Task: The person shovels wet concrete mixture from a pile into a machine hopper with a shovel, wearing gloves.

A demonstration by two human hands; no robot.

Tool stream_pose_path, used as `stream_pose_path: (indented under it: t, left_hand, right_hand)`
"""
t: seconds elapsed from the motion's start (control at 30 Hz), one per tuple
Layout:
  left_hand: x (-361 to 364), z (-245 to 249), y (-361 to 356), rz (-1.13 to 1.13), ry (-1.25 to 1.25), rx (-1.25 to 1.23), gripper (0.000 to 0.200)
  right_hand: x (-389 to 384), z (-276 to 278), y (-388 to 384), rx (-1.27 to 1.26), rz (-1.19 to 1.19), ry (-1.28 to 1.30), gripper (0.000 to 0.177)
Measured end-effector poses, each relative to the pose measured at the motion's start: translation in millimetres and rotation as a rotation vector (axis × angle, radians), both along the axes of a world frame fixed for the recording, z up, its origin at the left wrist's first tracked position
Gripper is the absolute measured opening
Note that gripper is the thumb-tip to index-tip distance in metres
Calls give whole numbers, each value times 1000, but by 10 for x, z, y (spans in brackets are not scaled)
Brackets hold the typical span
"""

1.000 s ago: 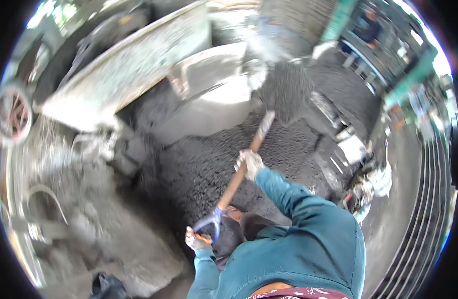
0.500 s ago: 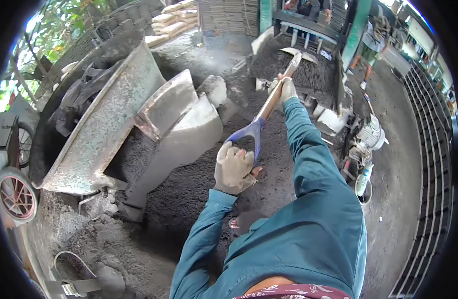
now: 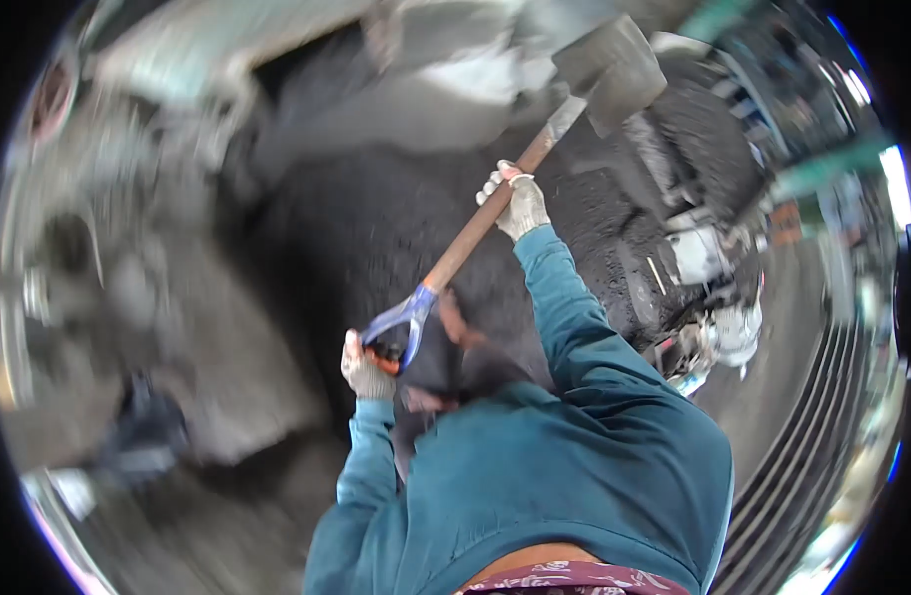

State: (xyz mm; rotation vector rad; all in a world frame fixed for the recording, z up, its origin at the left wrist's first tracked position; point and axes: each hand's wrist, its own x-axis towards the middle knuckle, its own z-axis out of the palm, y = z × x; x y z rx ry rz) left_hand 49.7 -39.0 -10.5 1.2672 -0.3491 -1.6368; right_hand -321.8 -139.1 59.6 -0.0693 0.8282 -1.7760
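Note:
A shovel [image 3: 472,236] with a wooden shaft slants from lower left to upper right across the view. My left hand [image 3: 368,369], gloved, is closed round the blue D-shaped handle. Farther up, my right hand [image 3: 516,201], also gloved, grips the wooden shaft just below the metal neck. The grey shovel blade [image 3: 619,77] shows its broad face at the top, beside a pale chute-like piece [image 3: 475,74]. Dark, wet-looking material [image 3: 346,213] covers the ground under the shaft.
A motor [image 3: 735,335] stands at the right, close to a metal grating [image 3: 807,397]. The blurred edge of a large metal trough [image 3: 168,50] runs along the top left. My foot [image 3: 427,400] shows beside the handle. Much of the left side is smeared by motion.
The view has swung and blurred. Both hands and the shovel have moved left in view, my left hand lower. The blade now shows its broad face instead of its edge.

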Motion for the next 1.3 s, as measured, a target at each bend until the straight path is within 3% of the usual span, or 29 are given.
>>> stream_pose_path:
  t: [0.03, 0.07, 0.1, 0.13, 0.17, 0.2, 0.23, 0.27, 0.33, 0.37, 0.47, 0.5, 0.53, 0.57, 0.6, 0.63, 0.67, 0.7, 0.73, 0.77, 0.8, 0.83, 0.87, 1.03, 1.07, 1.13, 1.2, 1.27, 1.3]
  left_hand:
    - [7, 106, 160, 90, 91, 120, 33]
    - [87, 116, 452, 244, 40, 203, 36]
    - [327, -200, 818, 275, 53, 241, 37]
    - [589, -461, 1255, 296, 64, 272, 38]
    - [742, -460, 1640, 426, -87, 427, 39]
    - [964, -605, 2220, 505, 167, 420, 37]
    - [1349, -885, 2976, 322, 641, 198, 34]
    - [1365, -705, 3489, 474, 409, 395, 33]
    - [1379, -307, 4476, 692, -110, 878, 49]
    - [1519, -339, 5465, 788, 24, 789, 51]
    - [1609, 152, 6221, 818, -249, 1045, 65]
    - [1611, 284, 6283, 821, -341, 1126, 70]
    - [1572, 336, 6287, 824, -426, 1205, 75]
    - [1516, 245, 6182, 849, -327, 1180, 75]
    - [1165, 60, 5295, 980, -590, 1160, 68]
    - [1156, -267, 4935, 889, -431, 1023, 56]
    - [1148, -593, 4575, 792, -272, 893, 45]
    - [1019, -872, 3602, 858, -43, 793, 43]
    - [940, -1455, 3227, 892, -138, 740, 42]
    - [886, -1913, 2989, 756, -327, 653, 40]
    - [724, -2038, 2444, 666, -582, 740, 29]
    - [523, -2046, 1999, 809, -419, 686, 25]
    - [503, -2060, 2009, 831, -441, 701, 26]
    - [562, -2006, 2327, 866, -539, 767, 31]
    - [647, -1973, 2517, 820, -558, 748, 35]
    - [773, -1637, 2601, 720, -489, 857, 40]
    - [875, -1455, 2646, 677, -175, 831, 43]
    - [731, -1223, 2320, 639, -134, 867, 42]
    - [749, -1498, 2364, 625, -219, 731, 49]
  right_hand:
    - [217, -340, -120, 173, -32, -24, 6]
    - [538, -880, 15, 259, 92, -69, 5]
    - [794, -1519, 162, 326, 194, -118, 5]
    - [1061, -1957, 282, 387, 284, -172, 6]
    - [1449, -2102, 466, 606, 347, -150, 8]
    - [1900, -2130, 782, 818, 403, -121, 12]
    - [2207, -2897, 1312, 847, 531, -205, 14]
    - [2539, -3371, 1976, 773, 633, -156, 9]
    - [3122, -3127, 2712, 981, 743, -139, 9]
    - [3348, -3131, 3145, 1045, 794, -275, 8]
    - [3745, -3093, 3651, 1353, 1078, -361, 5]
    - [3797, -3100, 3712, 1331, 1063, -373, 7]
    - [3806, -3112, 3717, 1308, 1048, -377, 8]
    - [3845, -3391, 3810, 1327, 1038, -398, 11]
    - [3822, -3484, 3571, 1285, 1029, -343, 12]
    - [3702, -3640, 3279, 1310, 981, -284, 10]
    - [3534, -3936, 2964, 1166, 954, -292, 16]
    - [3311, -4429, 2514, 1117, 994, -471, 22]
    - [3415, -5486, 2348, 1073, 785, -357, 23]
    - [3004, -5757, 1674, 1049, 866, -450, 20]
    - [2737, -5334, 984, 1096, 1028, -223, 14]
    - [2576, -5424, 763, 1008, 916, -134, 12]
    - [2500, -5421, 648, 920, 796, -56, 12]
    - [2438, -4936, 1162, 851, 609, -99, 13]
    - [2353, -4586, 1206, 911, 581, -174, 13]
    - [2222, -4283, 1430, 838, 485, -158, 16]
    - [1909, -3854, 1492, 890, 459, -160, 11]
    - [1513, -3331, 1458, 816, 423, -176, 9]
    - [1317, -3175, 1433, 748, 366, -194, 9]
